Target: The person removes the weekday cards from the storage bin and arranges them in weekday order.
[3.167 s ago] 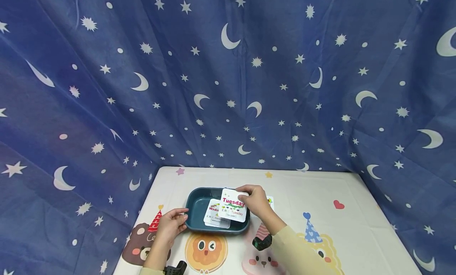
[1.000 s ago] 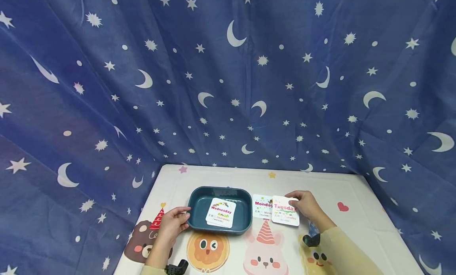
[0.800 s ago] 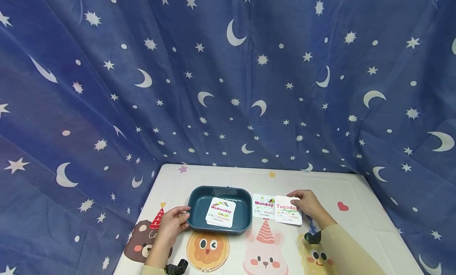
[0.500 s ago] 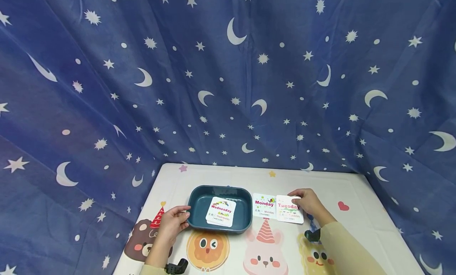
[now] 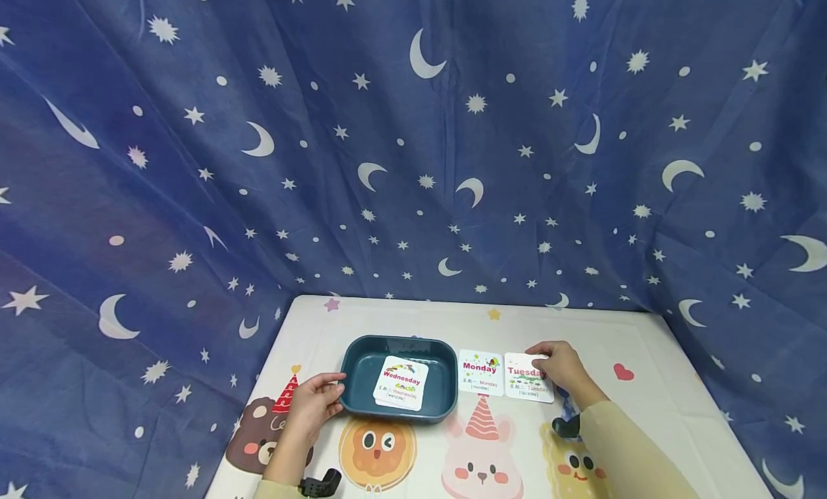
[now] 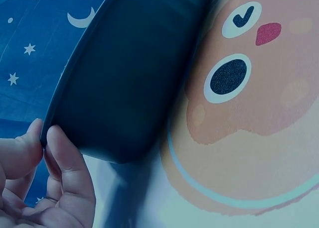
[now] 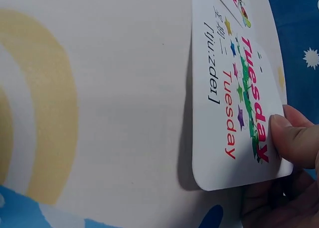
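Observation:
A dark teal tray (image 5: 352, 391) stands at the middle left of the table. My left hand (image 5: 313, 404) pinches its left rim between thumb and fingers, as the left wrist view shows up close. Inside the tray lies a small stack of white flashcards with the Wednesday card (image 5: 402, 384) on top. To the right of the tray the Monday card (image 5: 481, 373) lies flat. Beside it my right hand (image 5: 561, 366) holds the Tuesday card (image 5: 528, 378) by its far right corner. In the right wrist view the thumb (image 7: 291, 138) presses on the Tuesday card's face, and a shadow runs along its near edge.
A white cloth with cartoon animals covers the table (image 5: 400, 316). Behind and to the left hangs a dark blue curtain (image 5: 413, 161) with stars and moons. Black straps with camera mounts (image 5: 319, 484) sit on the wrists.
My right hand has taken the Tuesday card out of the tray and over to the right of Monday, sliding it off Monday's edge. The left hand stays at the rim.

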Motion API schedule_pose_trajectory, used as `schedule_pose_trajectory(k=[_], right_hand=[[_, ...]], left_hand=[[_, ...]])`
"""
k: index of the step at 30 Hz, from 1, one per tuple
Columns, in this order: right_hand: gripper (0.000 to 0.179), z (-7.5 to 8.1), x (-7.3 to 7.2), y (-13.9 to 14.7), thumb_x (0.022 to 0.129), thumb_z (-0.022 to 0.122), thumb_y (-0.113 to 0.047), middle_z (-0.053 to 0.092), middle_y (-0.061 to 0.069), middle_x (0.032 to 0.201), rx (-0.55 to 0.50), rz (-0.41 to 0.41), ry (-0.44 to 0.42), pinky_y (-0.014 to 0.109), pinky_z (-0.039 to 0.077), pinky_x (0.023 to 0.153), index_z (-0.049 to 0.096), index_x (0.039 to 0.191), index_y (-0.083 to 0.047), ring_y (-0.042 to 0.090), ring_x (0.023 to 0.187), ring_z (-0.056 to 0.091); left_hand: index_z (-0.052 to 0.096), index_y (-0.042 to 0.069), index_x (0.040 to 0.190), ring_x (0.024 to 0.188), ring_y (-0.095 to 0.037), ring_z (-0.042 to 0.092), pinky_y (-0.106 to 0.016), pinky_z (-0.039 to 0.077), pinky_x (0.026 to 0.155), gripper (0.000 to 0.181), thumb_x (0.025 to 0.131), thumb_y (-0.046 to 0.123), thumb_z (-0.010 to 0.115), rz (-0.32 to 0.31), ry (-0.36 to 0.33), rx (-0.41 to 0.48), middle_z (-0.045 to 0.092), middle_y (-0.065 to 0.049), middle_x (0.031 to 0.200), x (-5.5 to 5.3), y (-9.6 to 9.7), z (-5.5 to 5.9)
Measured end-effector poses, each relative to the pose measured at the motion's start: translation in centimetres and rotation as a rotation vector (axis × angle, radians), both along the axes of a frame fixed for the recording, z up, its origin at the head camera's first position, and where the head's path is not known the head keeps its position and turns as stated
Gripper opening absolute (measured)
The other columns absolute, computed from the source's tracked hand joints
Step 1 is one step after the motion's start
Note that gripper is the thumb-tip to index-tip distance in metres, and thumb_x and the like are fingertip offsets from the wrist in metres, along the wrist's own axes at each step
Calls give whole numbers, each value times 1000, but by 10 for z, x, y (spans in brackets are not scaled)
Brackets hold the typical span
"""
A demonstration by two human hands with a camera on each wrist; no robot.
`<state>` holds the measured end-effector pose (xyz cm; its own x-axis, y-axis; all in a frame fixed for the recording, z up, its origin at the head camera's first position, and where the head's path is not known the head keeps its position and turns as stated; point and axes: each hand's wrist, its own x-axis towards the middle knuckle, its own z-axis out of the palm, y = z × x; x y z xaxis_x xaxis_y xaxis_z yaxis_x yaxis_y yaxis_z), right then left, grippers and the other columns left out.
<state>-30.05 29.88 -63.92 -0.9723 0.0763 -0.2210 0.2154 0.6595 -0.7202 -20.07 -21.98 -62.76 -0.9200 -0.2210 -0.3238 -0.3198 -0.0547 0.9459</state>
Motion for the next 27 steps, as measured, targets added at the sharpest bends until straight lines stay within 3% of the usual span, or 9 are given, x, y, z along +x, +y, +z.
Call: schedule_pose_trajectory(k=[12,18,27], right_hand=[[19,-1,1,0,91,79,-1,78,15,114,41,-16,22,35,59,80,82,108,-8,24,98,69],[18,-1,0,0,90,80,-1,77,15,112,42,-27,17,34,57,79,82,107,-8,24,96,67],[17,-3,-1,-3,90,80,-2,75,15,111,89,-17,36,42,57,87,81,106,-7,28,100,67]], left_hand=[[70,-7,131,71,-16,60,-24,61,64,31,101,3,71,-12,8,4,61,-4,86,0,0,-1],[71,-6,130,70,-15,60,-24,61,63,30,101,2,72,1,6,-2,60,-4,85,1,2,1],[72,-4,129,70,-15,60,-23,61,63,28,101,2,71,4,10,-12,60,-4,85,1,2,1]])
